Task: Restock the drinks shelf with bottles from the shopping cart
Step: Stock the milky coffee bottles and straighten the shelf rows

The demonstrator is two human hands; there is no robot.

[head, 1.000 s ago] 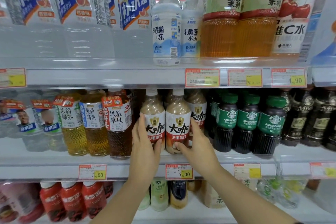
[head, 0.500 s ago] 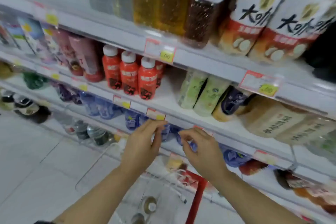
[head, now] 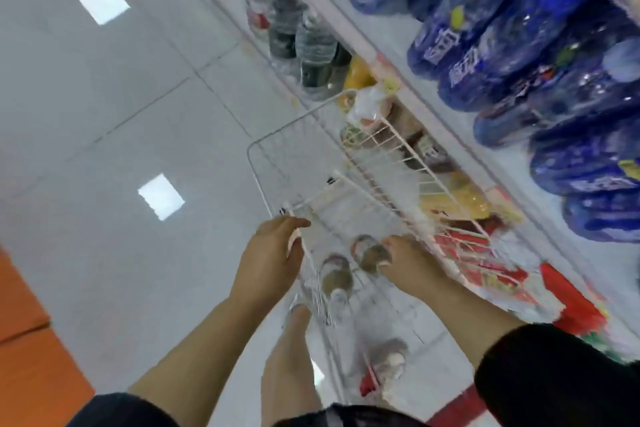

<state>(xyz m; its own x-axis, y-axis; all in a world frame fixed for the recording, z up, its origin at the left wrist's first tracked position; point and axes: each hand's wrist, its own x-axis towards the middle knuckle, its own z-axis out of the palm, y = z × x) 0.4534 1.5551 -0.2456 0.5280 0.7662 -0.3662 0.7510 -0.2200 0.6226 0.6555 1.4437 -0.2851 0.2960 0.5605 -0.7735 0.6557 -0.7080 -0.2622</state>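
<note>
Step in hand, as judged: take a bottle out of the cart for the shelf.

1. Left hand [head: 273, 253]: it hovers at the left wall of the shopping cart [head: 298, 122], fingers loosely curled with nothing seen in them. Whether they touch the wire cannot be told through the blur. Use this hand to steady the cart, or send it to the nearer bottle [head: 336, 277], which stands upright just right of its fingertips and lower, inside the basket.
2. Farther bottle [head: 369, 253]: it stands upright beside the first, top towards the camera. Grip it below the cap, on the shoulder, and lift straight up so it clears the wire sides.
3. Right hand [head: 412, 263]: its fingers [head: 393, 243] are bent around the right side of this bottle's top. Contact looks likely, but a closed grip cannot be confirmed.
4. Shelf [head: 374, 24]: it runs along the right of the cart, well above the bottles.
</note>
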